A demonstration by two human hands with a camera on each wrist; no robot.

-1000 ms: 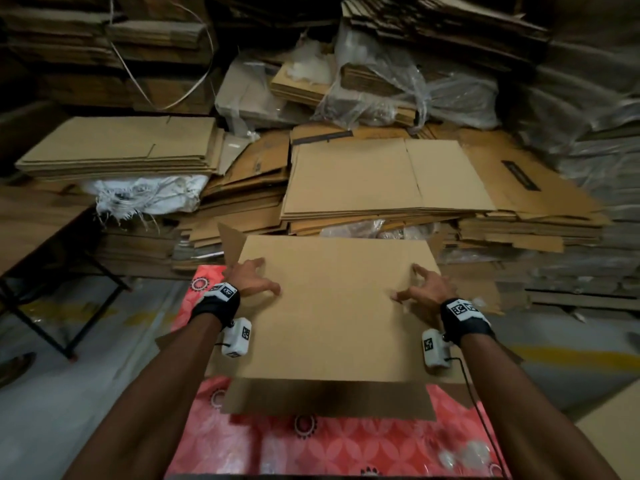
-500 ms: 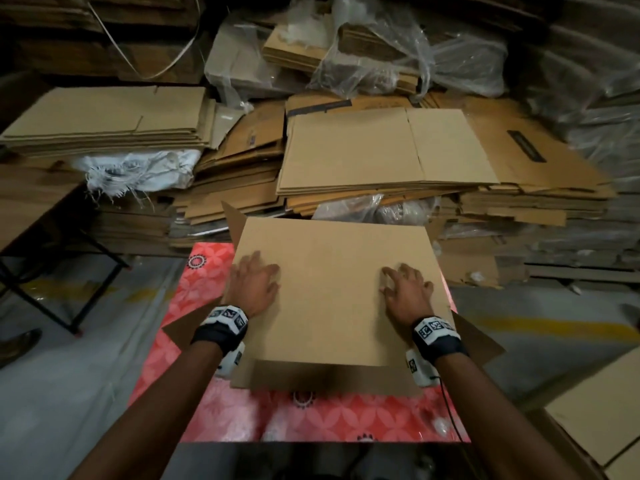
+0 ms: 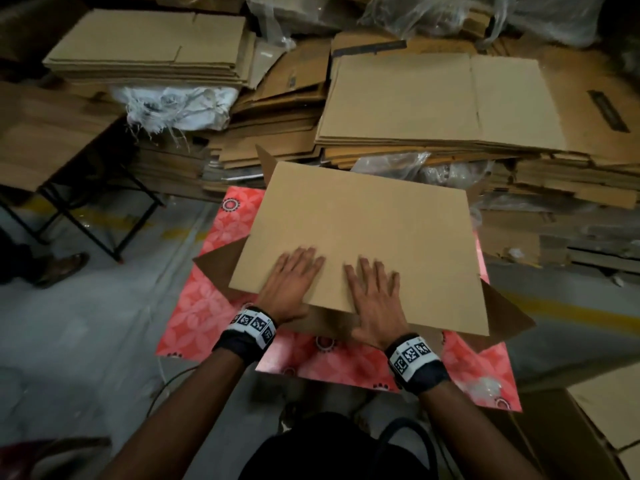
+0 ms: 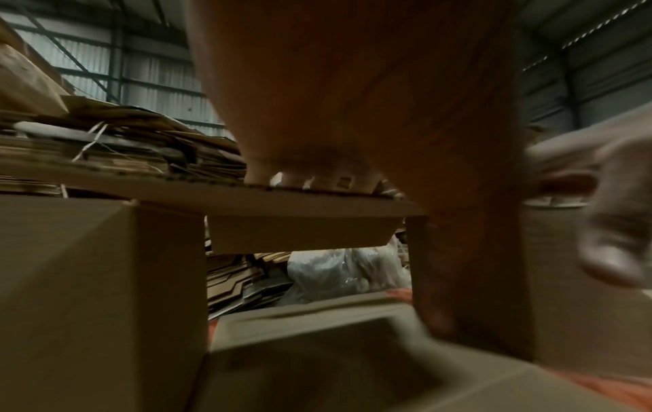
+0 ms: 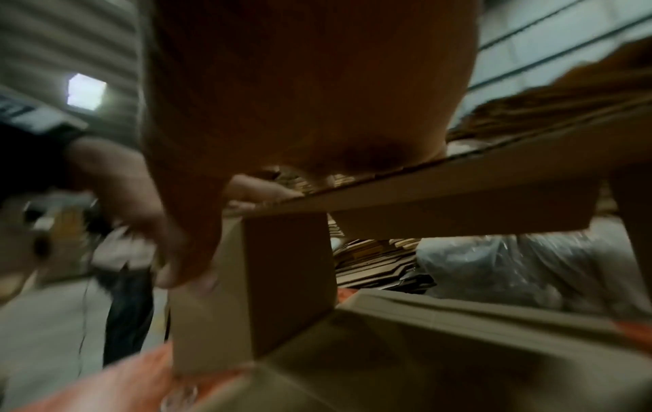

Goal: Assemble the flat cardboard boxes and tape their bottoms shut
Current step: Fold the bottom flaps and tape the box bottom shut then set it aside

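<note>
A brown cardboard box (image 3: 363, 223) stands on the red flower-patterned table (image 3: 204, 306), its large flap folded flat across the upper side. My left hand (image 3: 294, 275) lies palm down on the flap's near edge, fingers straight. Beside it my right hand (image 3: 375, 292) presses the same edge, fingers spread flat. Darker side flaps (image 3: 221, 261) stick out at left and right. From the left wrist view the flap (image 4: 317, 200) shows from below, with my fingertips (image 4: 310, 179) on its edge. The right wrist view shows the flap (image 5: 458, 192) over the hollow box. No tape is in view.
Stacks of flat cardboard (image 3: 433, 105) rise behind the table, another stack (image 3: 149, 46) at far left over a white sack (image 3: 180, 105). A wooden table (image 3: 38, 140) on black legs stands left. Someone's shoe (image 3: 65, 268) is on the grey floor. More cardboard (image 3: 609, 420) lies at lower right.
Both hands have slid from the flap's outer sides toward its middle near edge, now close together and flat. The flap lies lower and flatter over the box.
</note>
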